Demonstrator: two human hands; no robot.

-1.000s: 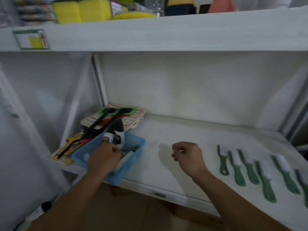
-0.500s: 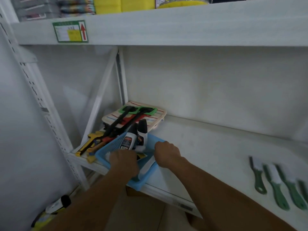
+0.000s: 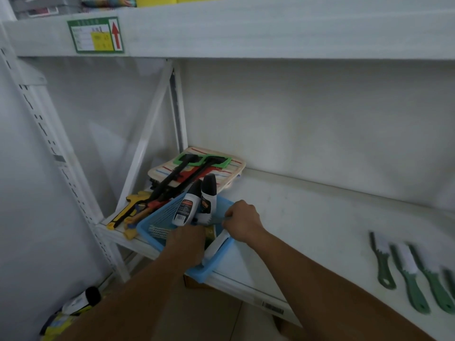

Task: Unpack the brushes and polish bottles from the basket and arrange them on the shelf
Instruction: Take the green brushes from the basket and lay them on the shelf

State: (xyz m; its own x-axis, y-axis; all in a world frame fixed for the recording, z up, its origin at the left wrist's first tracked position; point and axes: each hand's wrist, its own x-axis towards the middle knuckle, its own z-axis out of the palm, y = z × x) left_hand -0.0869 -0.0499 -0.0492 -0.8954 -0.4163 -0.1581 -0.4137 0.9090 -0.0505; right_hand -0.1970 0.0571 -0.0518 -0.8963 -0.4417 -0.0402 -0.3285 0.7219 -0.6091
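Note:
A blue basket sits at the shelf's left front edge. Two white polish bottles with black caps lean upright inside it. My left hand reaches down into the basket just in front of the bottles, and its fingers are hidden. At the basket's right rim my right hand is closed on the thin handle of a white-bristled brush. Another white brush lies in the basket between my hands. Several green-handled brushes lie in a row on the shelf at the right.
Behind the basket lie a striped pad and long black, red and yellow tools. The white shelf board runs rightward to the green brushes. A shelf above carries a green price label. A bottle lies on the floor at the lower left.
My right hand has moved left from the middle of the shelf to the basket's right rim and closed on a brush. My left hand stayed in the basket.

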